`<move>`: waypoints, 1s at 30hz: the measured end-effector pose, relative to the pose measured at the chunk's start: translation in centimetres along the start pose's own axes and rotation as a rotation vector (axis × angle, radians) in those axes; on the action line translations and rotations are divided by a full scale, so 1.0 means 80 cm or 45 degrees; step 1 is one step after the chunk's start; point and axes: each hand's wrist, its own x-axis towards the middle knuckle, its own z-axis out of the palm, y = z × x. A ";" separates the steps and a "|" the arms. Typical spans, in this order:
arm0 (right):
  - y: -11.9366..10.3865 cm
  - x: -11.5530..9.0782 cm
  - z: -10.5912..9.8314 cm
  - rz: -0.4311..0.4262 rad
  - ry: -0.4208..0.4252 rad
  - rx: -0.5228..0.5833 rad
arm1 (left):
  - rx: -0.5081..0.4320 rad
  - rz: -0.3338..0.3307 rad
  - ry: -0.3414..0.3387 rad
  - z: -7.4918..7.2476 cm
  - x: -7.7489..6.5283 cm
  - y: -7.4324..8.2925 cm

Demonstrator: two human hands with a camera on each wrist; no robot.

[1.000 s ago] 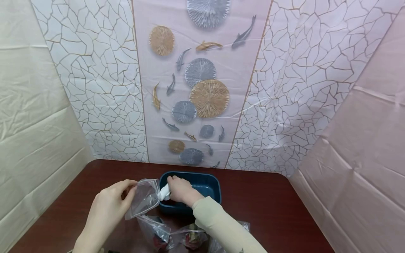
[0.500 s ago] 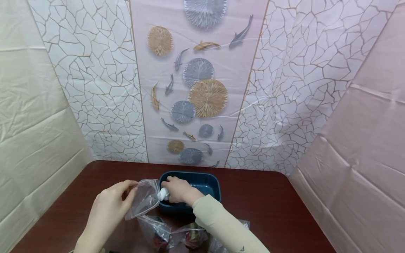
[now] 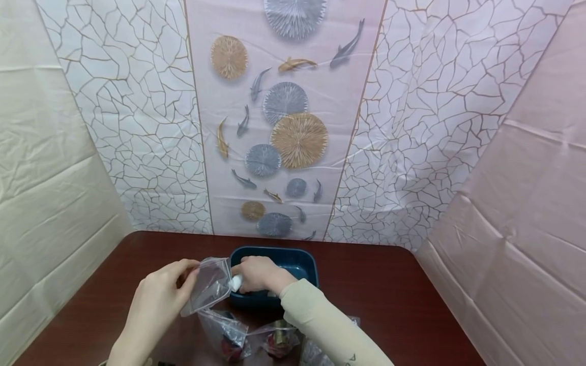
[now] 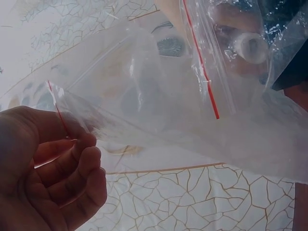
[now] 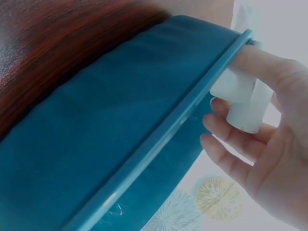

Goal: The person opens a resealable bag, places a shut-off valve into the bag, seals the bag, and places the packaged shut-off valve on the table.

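My left hand (image 3: 153, 300) pinches one edge of a clear zip bag (image 3: 208, 287) between thumb and forefinger. A red zip strip runs along the bag (image 4: 144, 110) in the left wrist view. At the bag's far edge, over the left end of a blue plastic bin (image 3: 293, 254), my right hand (image 3: 260, 274) holds a white pipe fitting. This fitting (image 5: 248, 101) looks like a tee, with short round ends, gripped by thumb and fingers. The left wrist view shows its hollow end through the plastic; whether it is inside the bag I cannot tell.
Nearer me on the dark red table (image 3: 375, 300) lie more clear bags, one with a dark and red item (image 3: 232, 345), another with a brass-coloured and red item (image 3: 280, 335). A further bag (image 3: 316, 353) lies partly under my right forearm. Patterned cloth (image 3: 293, 168) hangs behind.
My right hand has moved slightly left with the white pipe fitting, and less of the fitting now shows past the fingers. The left hand and its bag stay almost still.
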 end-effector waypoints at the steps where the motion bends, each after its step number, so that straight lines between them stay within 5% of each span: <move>1: 0.000 0.000 0.000 0.000 0.002 0.004 | 0.001 -0.001 0.004 0.000 0.000 0.000; 9: 0.009 -0.007 -0.013 -0.001 0.119 0.179 | 0.005 0.002 0.030 -0.001 -0.002 -0.001; 21: 0.017 -0.071 -0.105 0.062 0.601 0.481 | 0.005 -0.032 -0.040 0.004 0.000 -0.002; 30: -0.017 -0.107 -0.122 -0.051 0.855 0.617 | -0.003 -0.066 -0.078 0.006 0.000 -0.001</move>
